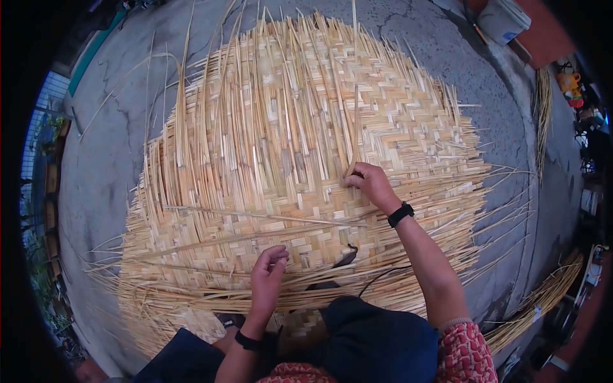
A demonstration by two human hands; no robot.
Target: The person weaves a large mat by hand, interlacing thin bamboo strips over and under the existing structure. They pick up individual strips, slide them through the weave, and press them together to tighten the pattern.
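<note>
A large woven mat of flat, straw-coloured split-reed strips spreads over the ground in front of me. My right hand is closed in a pinch at the mat's middle, on a long reed strip that runs away from me. Lower and to the left, my left hand hovers over the near part of the weave. Its fingers are loosely curled, thumb apart, with nothing visible in them. A few loose strips lie crosswise between my hands. Many lengthwise strips stand up unwoven on the mat's left half.
Grey cracked concrete surrounds the mat. At the upper right is a whitish bucket. Reed bundles lie along the right side. A small dark object rests on the mat near my knees. Potted plants line the left edge.
</note>
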